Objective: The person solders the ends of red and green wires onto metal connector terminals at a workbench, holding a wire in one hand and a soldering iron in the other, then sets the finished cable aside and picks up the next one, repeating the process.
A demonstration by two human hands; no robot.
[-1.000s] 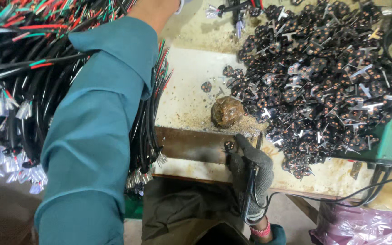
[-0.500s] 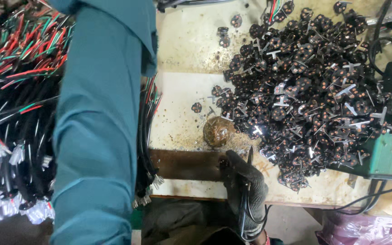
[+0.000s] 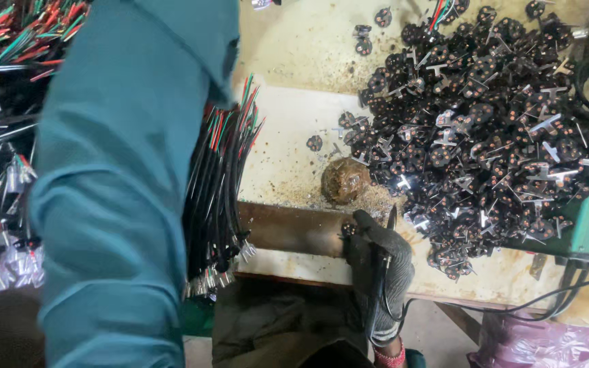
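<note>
The right hand (image 3: 378, 262), in a dark knit glove, is closed around a thin black-handled soldering tool (image 3: 381, 272), its tip resting on a small black round plug insert (image 3: 347, 230) at the worn table (image 3: 294, 146) edge for steady support. The left hand is out of view beyond its teal sleeve (image 3: 124, 184), so its state cannot be told. A heap of black round inserts with metal pins (image 3: 485, 129) lies just past the right hand; a brown lump (image 3: 344, 180) sits between.

Grimy pale workbench (image 3: 294, 48), heaped black plug inserts (image 3: 485, 129), brown lump (image 3: 344, 180) — scattered sawdust-like grit (image 3: 288, 184)
</note>
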